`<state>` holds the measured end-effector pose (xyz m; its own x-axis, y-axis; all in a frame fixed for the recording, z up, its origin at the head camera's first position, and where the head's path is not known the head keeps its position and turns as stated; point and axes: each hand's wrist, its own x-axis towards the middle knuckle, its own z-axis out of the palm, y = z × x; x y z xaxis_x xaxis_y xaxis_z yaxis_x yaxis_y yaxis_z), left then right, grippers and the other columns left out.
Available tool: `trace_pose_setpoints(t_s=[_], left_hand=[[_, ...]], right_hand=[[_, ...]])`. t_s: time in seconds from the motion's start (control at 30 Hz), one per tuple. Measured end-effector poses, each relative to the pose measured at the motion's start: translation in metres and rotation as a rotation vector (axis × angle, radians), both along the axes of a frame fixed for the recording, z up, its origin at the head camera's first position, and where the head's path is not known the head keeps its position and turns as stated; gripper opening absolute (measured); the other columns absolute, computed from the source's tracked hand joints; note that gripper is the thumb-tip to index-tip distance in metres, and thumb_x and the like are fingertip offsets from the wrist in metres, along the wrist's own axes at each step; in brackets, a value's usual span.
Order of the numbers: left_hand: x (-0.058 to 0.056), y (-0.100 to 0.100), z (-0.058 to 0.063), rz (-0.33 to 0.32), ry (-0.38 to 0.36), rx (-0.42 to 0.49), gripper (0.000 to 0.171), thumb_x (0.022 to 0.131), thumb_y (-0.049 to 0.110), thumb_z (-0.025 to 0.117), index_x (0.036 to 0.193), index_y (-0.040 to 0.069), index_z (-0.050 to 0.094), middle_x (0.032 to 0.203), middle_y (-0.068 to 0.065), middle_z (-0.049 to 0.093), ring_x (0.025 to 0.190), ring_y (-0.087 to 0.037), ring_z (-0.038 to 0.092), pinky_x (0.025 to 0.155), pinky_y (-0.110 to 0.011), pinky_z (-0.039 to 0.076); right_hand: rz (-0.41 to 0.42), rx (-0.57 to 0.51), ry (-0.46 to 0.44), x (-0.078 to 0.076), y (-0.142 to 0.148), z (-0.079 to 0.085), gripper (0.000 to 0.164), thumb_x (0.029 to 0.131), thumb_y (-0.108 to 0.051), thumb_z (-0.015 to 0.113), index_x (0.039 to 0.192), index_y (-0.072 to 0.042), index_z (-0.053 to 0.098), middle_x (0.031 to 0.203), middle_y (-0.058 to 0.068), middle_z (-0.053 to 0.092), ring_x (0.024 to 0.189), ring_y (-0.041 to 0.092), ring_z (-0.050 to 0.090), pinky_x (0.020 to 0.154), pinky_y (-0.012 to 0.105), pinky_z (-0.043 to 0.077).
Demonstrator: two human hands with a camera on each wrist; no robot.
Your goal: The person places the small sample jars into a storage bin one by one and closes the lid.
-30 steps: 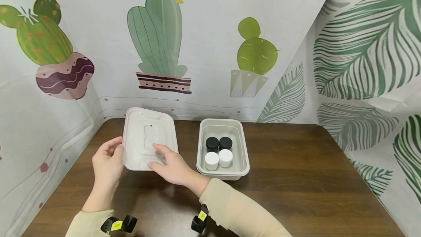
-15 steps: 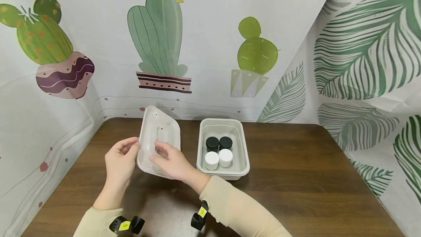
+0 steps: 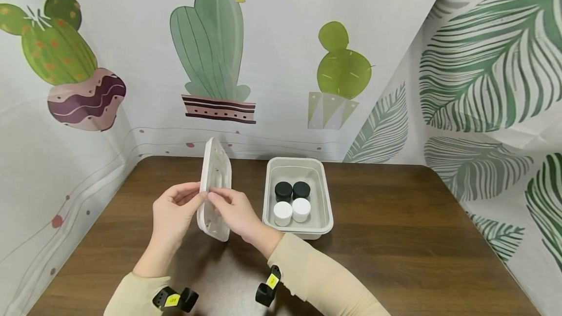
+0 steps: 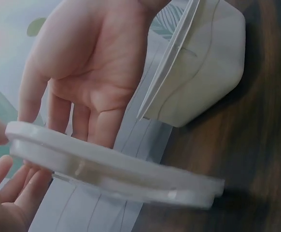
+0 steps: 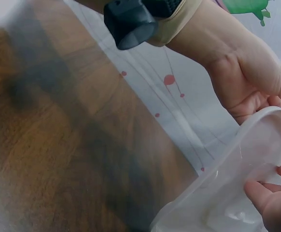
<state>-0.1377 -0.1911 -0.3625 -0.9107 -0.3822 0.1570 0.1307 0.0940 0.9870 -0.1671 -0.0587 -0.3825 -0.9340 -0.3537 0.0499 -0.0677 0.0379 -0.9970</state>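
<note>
A white plastic lid [image 3: 219, 172] stands on edge, held up, its broad face turned toward the right. My left hand [image 3: 172, 216] pinches its left edge between thumb and fingers. On the other side, my right hand [image 3: 239, 213] has its thumb and fingers at the lid's recessed inner face. The left wrist view shows the right hand's [image 4: 99, 67] fingers fairly straight, reaching behind the lid [image 4: 116, 169]. To the right sits a pale grey plastic container [image 3: 297, 232], with two black round jars [image 3: 283, 190] behind two white ones [image 3: 283, 213] inside.
The brown wooden table [image 3: 386, 223] meets a white cloth backdrop [image 3: 281, 72] printed with cacti and leaves. The container stands close to the right forearm. Black bands with small devices [image 3: 175, 300] are strapped on both sleeves.
My left hand has moved right, swinging the lid from facing me to standing nearly edge-on. My right hand has stayed nearly in place at the lid. The container and jars are unmoved.
</note>
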Motion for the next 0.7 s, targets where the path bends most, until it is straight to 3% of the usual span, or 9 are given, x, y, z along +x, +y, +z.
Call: trace_pose_setpoints(t_s=[0.17, 0.3, 0.47, 0.6, 0.7], left_hand=[[-0.001, 0.005, -0.002, -0.063, 0.012, -0.036, 0.033, 0.077, 0.007, 0.077, 0.107, -0.004, 0.066, 0.089, 0.014, 0.069, 0.087, -0.002, 0.066, 0.074, -0.014, 0.053], [0.0, 0.009, -0.003, -0.109, 0.013, -0.051, 0.029, 0.081, 0.008, 0.074, 0.107, -0.003, 0.066, 0.092, 0.017, 0.069, 0.088, -0.001, 0.065, 0.074, -0.014, 0.052], [0.003, 0.011, -0.004, -0.15, 0.026, -0.075, 0.025, 0.085, 0.005, 0.068, 0.106, -0.007, 0.064, 0.1, 0.019, 0.069, 0.096, 0.003, 0.062, 0.078, -0.012, 0.05], [0.003, 0.011, -0.005, -0.16, 0.011, -0.047, 0.026, 0.088, 0.006, 0.065, 0.109, -0.009, 0.062, 0.102, 0.019, 0.068, 0.098, 0.003, 0.062, 0.08, -0.014, 0.051], [0.002, 0.01, -0.007, -0.127, -0.021, -0.033, 0.026, 0.09, 0.008, 0.063, 0.11, -0.008, 0.062, 0.105, 0.013, 0.069, 0.094, 0.0, 0.063, 0.076, -0.017, 0.054]], right_hand=[[-0.014, -0.193, -0.113, 0.0, -0.001, -0.002, 0.035, 0.098, -0.024, 0.05, 0.124, -0.003, 0.06, 0.116, 0.012, 0.065, 0.102, 0.017, 0.064, 0.086, 0.033, 0.054], [-0.013, -0.29, -0.175, 0.003, -0.001, 0.0, 0.038, 0.099, -0.03, 0.048, 0.118, 0.0, 0.062, 0.105, 0.01, 0.066, 0.093, 0.012, 0.064, 0.084, 0.036, 0.055], [-0.028, -0.303, -0.161, 0.005, 0.001, 0.001, 0.034, 0.095, -0.027, 0.056, 0.116, -0.001, 0.062, 0.097, 0.006, 0.066, 0.083, 0.01, 0.062, 0.076, 0.03, 0.056], [-0.05, -0.297, -0.128, 0.005, 0.004, 0.001, 0.033, 0.093, -0.02, 0.056, 0.122, -0.003, 0.058, 0.11, 0.013, 0.066, 0.091, 0.013, 0.063, 0.079, 0.029, 0.054], [-0.055, -0.31, -0.124, 0.005, 0.006, 0.0, 0.035, 0.093, -0.017, 0.054, 0.125, -0.003, 0.054, 0.118, 0.019, 0.063, 0.098, 0.016, 0.063, 0.083, 0.03, 0.054]])
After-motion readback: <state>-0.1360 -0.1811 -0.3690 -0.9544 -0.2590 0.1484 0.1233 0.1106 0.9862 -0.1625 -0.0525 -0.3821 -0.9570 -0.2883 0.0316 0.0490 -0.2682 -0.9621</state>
